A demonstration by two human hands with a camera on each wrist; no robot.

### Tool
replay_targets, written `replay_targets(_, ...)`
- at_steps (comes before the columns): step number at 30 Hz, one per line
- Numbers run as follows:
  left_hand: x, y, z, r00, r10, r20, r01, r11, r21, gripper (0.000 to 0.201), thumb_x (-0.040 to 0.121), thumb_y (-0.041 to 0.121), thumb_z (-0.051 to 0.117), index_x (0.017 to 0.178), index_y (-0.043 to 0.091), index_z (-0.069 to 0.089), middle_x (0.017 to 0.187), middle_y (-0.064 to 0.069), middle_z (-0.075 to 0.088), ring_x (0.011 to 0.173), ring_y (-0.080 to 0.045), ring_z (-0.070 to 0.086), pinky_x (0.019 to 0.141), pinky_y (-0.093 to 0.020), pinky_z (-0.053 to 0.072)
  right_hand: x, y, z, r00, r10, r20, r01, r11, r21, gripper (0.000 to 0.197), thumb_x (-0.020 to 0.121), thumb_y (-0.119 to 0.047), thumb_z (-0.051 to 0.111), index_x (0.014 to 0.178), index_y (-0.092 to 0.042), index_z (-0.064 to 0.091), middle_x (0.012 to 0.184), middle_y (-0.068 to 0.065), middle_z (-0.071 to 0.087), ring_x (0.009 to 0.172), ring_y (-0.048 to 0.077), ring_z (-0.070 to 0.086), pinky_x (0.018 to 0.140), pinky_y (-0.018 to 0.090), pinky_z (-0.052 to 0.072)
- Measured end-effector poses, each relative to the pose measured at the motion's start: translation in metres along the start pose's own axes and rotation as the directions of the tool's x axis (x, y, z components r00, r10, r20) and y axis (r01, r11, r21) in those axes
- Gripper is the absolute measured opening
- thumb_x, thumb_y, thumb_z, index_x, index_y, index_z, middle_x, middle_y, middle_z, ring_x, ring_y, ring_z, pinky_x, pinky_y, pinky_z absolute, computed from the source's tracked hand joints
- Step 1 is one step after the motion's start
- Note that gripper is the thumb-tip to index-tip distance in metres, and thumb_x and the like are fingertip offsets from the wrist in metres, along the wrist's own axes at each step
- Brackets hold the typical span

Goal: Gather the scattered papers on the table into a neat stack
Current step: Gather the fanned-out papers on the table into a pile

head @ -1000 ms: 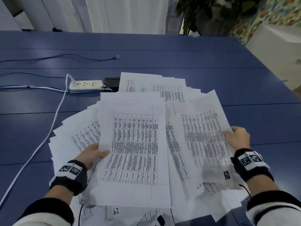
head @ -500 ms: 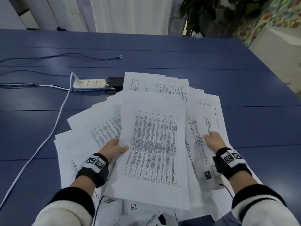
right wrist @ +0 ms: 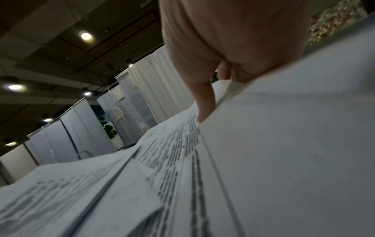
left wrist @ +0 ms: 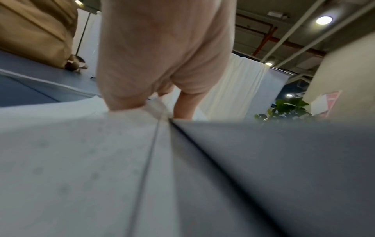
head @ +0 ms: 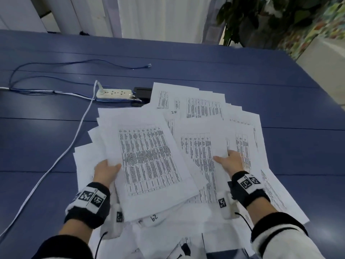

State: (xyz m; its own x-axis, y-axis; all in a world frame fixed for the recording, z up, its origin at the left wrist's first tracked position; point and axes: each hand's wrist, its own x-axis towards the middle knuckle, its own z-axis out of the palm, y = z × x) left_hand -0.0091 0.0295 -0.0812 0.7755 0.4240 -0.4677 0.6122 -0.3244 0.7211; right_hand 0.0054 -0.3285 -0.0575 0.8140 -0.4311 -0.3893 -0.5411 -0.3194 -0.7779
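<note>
Several white printed papers (head: 203, 107) lie fanned and overlapping on the blue table (head: 186, 58). My left hand (head: 110, 168) grips the left edge of a tilted bundle, topped by a densely printed sheet (head: 149, 161), thumb on top and fingers hidden beneath. In the left wrist view that hand (left wrist: 154, 102) pinches the paper edge (left wrist: 81, 152). My right hand (head: 226, 159) holds the right-hand sheets, thumb lying on the print. The right wrist view shows its thumb (right wrist: 205, 104) pressing the papers (right wrist: 162, 160), its fingers tucked under a raised sheet.
A white power strip (head: 114, 93) and a black box (head: 141, 90) sit just behind the pile. A white cable (head: 56, 163) runs to the front left, and a blue cable (head: 74, 62) loops farther back. More sheets (head: 155, 217) hang near the front edge. A plant (head: 252, 19) stands beyond the table.
Both hands have drawn inward, pulling the spread sheets closer together. The top sheet in my left hand has turned anticlockwise. My right hand slid left across the pile.
</note>
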Motion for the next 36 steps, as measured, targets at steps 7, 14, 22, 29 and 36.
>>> replay_targets(7,-0.004,0.007,0.018,1.0,-0.01,0.027,0.009,1.0,0.019,0.044,0.091,0.014,0.054,0.129,-0.007,0.047,0.134,-0.022,0.045,0.123,-0.036,0.046,0.101,-0.033,0.038,-0.006,-0.006,0.021,0.994,-0.036,0.104,0.043,0.997,-0.064,0.034,0.086,-0.005,0.06,0.12,0.0,0.056,0.12,0.015,0.063,0.109,0.029,0.06,0.094,0.034,0.046)
replay_targets(14,-0.01,0.01,0.017,0.993,0.027,0.117,-0.014,0.994,-0.11,0.056,0.094,0.02,0.052,0.141,-0.002,0.032,0.146,-0.016,0.039,0.133,-0.031,0.039,0.11,-0.041,0.032,-0.002,-0.002,0.001,0.995,-0.029,0.093,0.034,0.998,-0.044,0.029,0.088,-0.001,0.057,0.116,0.003,0.059,0.116,0.018,0.063,0.099,0.028,0.061,0.081,0.03,0.046)
replay_targets(22,0.027,-0.032,0.034,0.9,0.069,0.43,-0.026,0.994,-0.107,0.104,0.057,0.068,0.068,0.137,0.008,0.041,0.14,-0.012,0.048,0.125,-0.026,0.049,0.107,-0.051,0.037,0.002,-0.005,0.014,0.989,0.058,0.132,-0.058,0.998,-0.006,0.045,0.096,-0.021,0.047,0.133,0.004,0.045,0.134,0.018,0.052,0.121,0.031,0.051,0.104,0.043,0.041)
replay_targets(29,-0.023,0.019,0.039,0.893,0.138,0.429,-0.129,0.99,-0.051,0.045,0.094,0.023,0.05,0.134,0.002,0.044,0.142,-0.009,0.04,0.129,-0.025,0.042,0.11,-0.044,0.034,-0.001,-0.005,0.029,0.975,0.056,0.214,-0.059,0.998,0.007,0.027,0.097,-0.018,0.046,0.113,0.001,0.057,0.119,0.009,0.059,0.102,0.025,0.057,0.099,0.038,0.043)
replay_targets(36,-0.004,0.022,0.016,0.984,0.14,0.108,-0.16,0.966,0.202,0.057,0.093,0.03,0.052,0.142,0.005,0.036,0.154,-0.014,0.007,0.141,-0.034,0.014,0.116,-0.041,0.017,-0.002,0.0,0.027,0.986,-0.048,0.157,0.05,0.999,-0.011,0.018,0.088,-0.005,0.058,0.102,0.004,0.065,0.09,0.01,0.065,0.077,0.021,0.06,0.061,0.023,0.045)
